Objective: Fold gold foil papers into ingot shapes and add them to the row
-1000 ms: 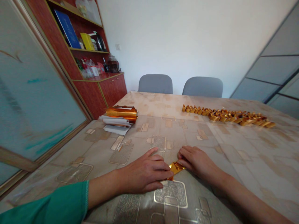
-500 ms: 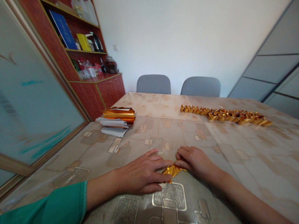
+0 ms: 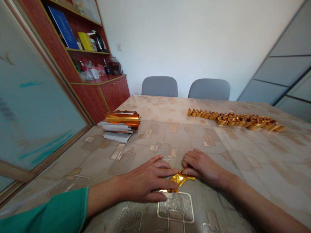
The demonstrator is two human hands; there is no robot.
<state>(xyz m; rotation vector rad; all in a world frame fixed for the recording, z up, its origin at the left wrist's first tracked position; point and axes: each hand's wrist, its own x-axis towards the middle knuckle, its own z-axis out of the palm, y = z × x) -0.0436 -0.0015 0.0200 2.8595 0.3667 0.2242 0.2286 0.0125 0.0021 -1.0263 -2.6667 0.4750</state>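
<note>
A small piece of gold foil paper (image 3: pixel 181 178), creased and partly folded, lies on the patterned tablecloth (image 3: pixel 145 215) between my two hands. My left hand (image 3: pixel 148 181) rests flat from the left with its fingers spread. Its fingertips press on the foil's left side and hide part of it. On the far right side of the foil, my right hand (image 3: pixel 200 165) is closed with curled fingers, its thumb and fingers pinching the upper edge.
At the left lies a stack of gold foil sheets (image 3: pixel 122 119) and white papers (image 3: pixel 118 129). Rows of folded gold foil pieces (image 3: pixel 233 119) sit far right. Two grey chairs (image 3: pixel 159 86) stand behind the table, and a red-brown cabinet (image 3: pixel 97 94) is at the back left.
More of the foil shows between my hands, its face now catching the light. Both hands stay in nearly the same place, and the view has shifted slightly.
</note>
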